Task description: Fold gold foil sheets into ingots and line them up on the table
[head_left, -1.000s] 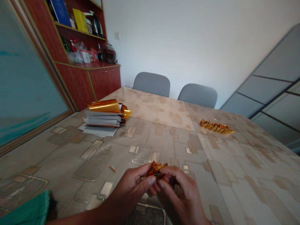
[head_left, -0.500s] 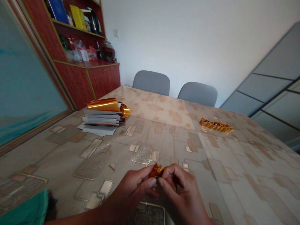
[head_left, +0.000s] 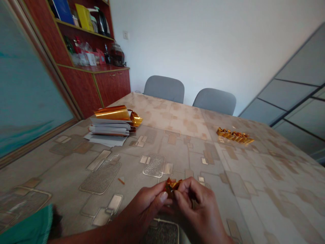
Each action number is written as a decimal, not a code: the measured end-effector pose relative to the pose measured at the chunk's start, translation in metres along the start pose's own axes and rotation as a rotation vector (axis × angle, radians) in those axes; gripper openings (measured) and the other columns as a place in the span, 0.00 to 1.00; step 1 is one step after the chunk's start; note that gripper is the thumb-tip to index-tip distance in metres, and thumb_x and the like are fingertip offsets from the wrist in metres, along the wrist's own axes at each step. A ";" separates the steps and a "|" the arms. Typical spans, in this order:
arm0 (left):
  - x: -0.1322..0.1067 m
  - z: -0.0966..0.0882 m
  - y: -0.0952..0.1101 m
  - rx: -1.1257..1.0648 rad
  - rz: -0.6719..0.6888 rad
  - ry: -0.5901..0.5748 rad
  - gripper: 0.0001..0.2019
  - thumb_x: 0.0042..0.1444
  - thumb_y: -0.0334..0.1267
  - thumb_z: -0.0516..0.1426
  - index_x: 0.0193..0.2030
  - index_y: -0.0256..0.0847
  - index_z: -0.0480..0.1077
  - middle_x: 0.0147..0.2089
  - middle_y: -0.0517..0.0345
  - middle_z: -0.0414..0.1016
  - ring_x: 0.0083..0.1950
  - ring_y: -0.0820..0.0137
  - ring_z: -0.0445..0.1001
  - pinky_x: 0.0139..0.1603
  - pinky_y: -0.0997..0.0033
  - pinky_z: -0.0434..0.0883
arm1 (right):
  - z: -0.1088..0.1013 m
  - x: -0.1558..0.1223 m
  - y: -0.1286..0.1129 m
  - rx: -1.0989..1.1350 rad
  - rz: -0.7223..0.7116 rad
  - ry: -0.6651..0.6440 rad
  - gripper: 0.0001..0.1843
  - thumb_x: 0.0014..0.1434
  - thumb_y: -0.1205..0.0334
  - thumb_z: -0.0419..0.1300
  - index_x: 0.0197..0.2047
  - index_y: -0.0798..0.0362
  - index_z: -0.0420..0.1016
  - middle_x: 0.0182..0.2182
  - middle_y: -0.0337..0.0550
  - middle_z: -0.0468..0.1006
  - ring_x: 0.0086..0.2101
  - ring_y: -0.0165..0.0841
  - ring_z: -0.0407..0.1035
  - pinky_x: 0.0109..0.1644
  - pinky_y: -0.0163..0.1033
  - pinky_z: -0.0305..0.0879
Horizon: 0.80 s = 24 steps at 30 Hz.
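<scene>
A small folded piece of shiny gold foil paper [head_left: 172, 185] is pinched between my two hands above the near part of the table. My left hand [head_left: 149, 200] grips its left side, thumb on top. At its right side, the thumb and curled index finger of my right hand [head_left: 194, 196] close on the foil. My fingers hide much of its lower part. Far to the right lies a row of folded gold foil pieces [head_left: 235, 135]. On the left sits a stack of paper sheets [head_left: 109, 130] with a curled gold foil sheet [head_left: 111, 113] on top.
A tablecloth with a rectangle pattern covers the table [head_left: 182, 122]. A small brown scrap [head_left: 121, 181] lies left of my hands. Green cloth [head_left: 30, 227] shows at the lower left. Two grey chairs [head_left: 164, 88] stand behind the table, and a red-brown cabinet [head_left: 111, 84] at the back left.
My right hand has shifted slightly to the right, and the foil between the hands looks spread a little wider. The stack and the row of foil pieces stay where they were.
</scene>
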<state>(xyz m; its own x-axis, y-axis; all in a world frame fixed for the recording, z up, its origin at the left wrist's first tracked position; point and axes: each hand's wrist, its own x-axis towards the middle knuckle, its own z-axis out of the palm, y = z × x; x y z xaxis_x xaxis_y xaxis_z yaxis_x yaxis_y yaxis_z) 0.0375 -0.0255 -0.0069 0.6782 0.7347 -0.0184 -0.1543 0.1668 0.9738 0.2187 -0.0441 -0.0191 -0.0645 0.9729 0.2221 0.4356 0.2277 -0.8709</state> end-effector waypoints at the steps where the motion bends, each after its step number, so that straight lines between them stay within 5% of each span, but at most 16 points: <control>1: 0.000 0.000 0.000 0.019 0.006 0.008 0.18 0.72 0.46 0.48 0.58 0.43 0.72 0.57 0.50 0.77 0.54 0.60 0.77 0.59 0.58 0.72 | 0.001 0.000 -0.001 -0.025 -0.018 0.013 0.11 0.60 0.66 0.57 0.26 0.50 0.64 0.19 0.31 0.62 0.20 0.27 0.57 0.22 0.30 0.51; 11: -0.001 0.001 -0.007 0.091 -0.003 0.018 0.20 0.72 0.47 0.47 0.60 0.41 0.71 0.55 0.50 0.78 0.57 0.59 0.75 0.61 0.59 0.69 | -0.001 0.001 -0.011 -0.219 -0.191 0.058 0.09 0.57 0.69 0.56 0.25 0.51 0.67 0.17 0.30 0.64 0.17 0.25 0.59 0.20 0.28 0.54; 17: -0.003 0.003 -0.007 0.032 -0.021 0.021 0.20 0.71 0.48 0.49 0.60 0.41 0.71 0.55 0.49 0.78 0.57 0.58 0.75 0.62 0.56 0.69 | -0.001 0.002 -0.010 -0.141 -0.138 0.010 0.10 0.61 0.66 0.57 0.27 0.51 0.68 0.19 0.32 0.68 0.19 0.26 0.61 0.22 0.29 0.56; 24: 0.002 0.000 -0.010 -0.198 -0.115 0.206 0.24 0.67 0.51 0.55 0.62 0.37 0.67 0.52 0.45 0.79 0.48 0.60 0.80 0.53 0.59 0.75 | -0.009 0.003 -0.011 -0.032 -0.109 -0.004 0.10 0.65 0.64 0.57 0.30 0.50 0.68 0.28 0.38 0.70 0.28 0.31 0.65 0.30 0.34 0.60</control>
<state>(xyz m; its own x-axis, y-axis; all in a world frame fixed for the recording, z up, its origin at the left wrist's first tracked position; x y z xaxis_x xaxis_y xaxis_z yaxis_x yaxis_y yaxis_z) 0.0406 -0.0252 -0.0165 0.5424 0.8180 -0.1912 -0.2360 0.3668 0.8999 0.2216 -0.0445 -0.0055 -0.1169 0.9426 0.3128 0.4540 0.3309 -0.8273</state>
